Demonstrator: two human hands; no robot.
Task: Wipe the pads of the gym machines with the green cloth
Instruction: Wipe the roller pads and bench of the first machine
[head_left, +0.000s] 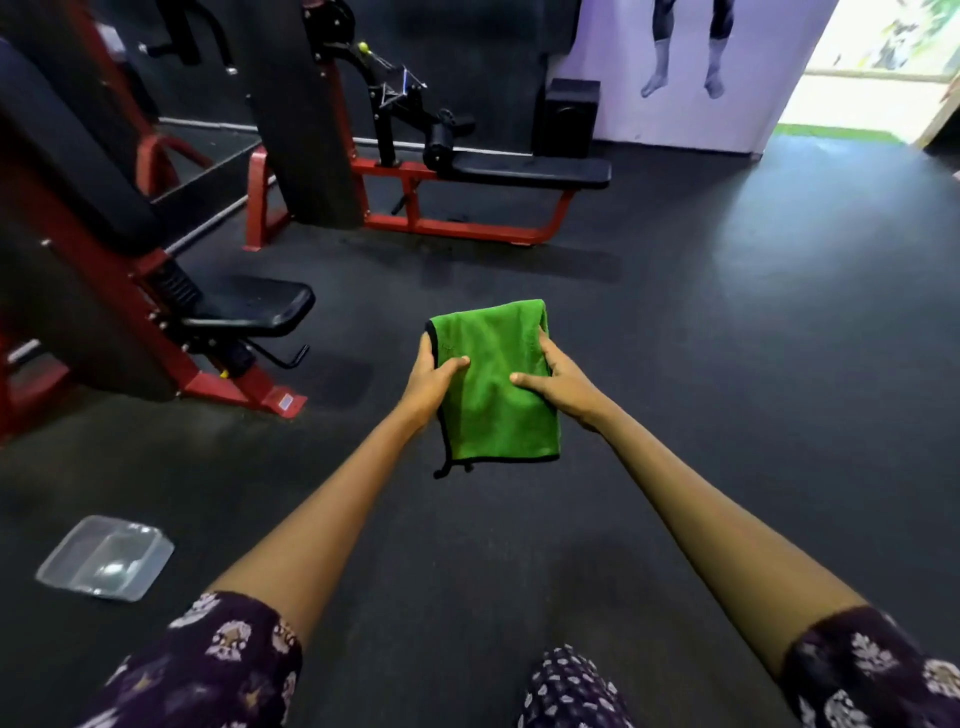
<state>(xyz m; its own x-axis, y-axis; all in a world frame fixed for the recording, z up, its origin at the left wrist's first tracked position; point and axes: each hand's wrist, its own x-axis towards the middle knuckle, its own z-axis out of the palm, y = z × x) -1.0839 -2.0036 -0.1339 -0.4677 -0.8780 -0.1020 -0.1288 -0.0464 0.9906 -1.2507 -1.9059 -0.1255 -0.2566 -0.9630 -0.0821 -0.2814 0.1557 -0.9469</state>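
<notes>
A folded green cloth (493, 384) with a black hem hangs in front of me over the dark floor. My left hand (431, 382) grips its left edge, thumb on top. Along the right edge, my right hand (563, 382) holds it, thumb pressed onto the fabric. To the left stands a red-framed machine with a black seat pad (254, 306) and a tall black back pad (67, 156). Farther back, a second red machine carries a long black bench pad (530, 171) and a black roller pad (441, 143).
A clear plastic container (106, 558) lies on the floor at the lower left. A black speaker box (566, 117) stands against the far wall. A bright doorway (872, 73) opens at the upper right. Dark rubber floor (727, 312) spreads out to the right.
</notes>
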